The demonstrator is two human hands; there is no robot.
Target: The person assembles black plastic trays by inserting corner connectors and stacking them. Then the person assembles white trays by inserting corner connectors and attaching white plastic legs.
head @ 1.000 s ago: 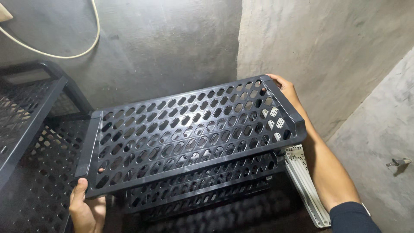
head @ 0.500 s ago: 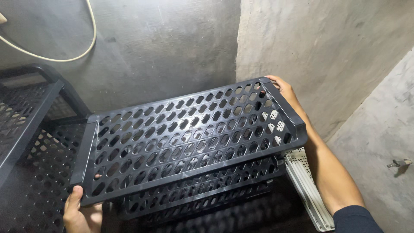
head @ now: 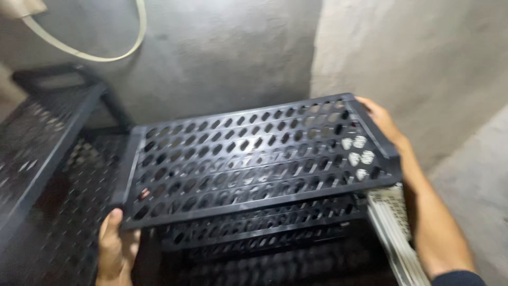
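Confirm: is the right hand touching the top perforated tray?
Touching. The head view shows the right hand wrapped over the far right corner of the top perforated tray, fingers on its rim.

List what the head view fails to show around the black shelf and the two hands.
- Right hand: fingers hidden behind the shelf rim.
- Left hand: wrist cut off by the bottom edge.
- Lower shelves: mostly covered by the held shelf, dark and blurred.
- White slatted piece: partly behind the forearm, cut off below.
- Left rack: motion-blurred.

Left hand (head: 114, 249) low at the near corner, fingers curled upward in a grip — right hand (head: 383, 124) extended far forward, fingers closed over an edge, bare forearm stretched, dark sleeve at elbow.
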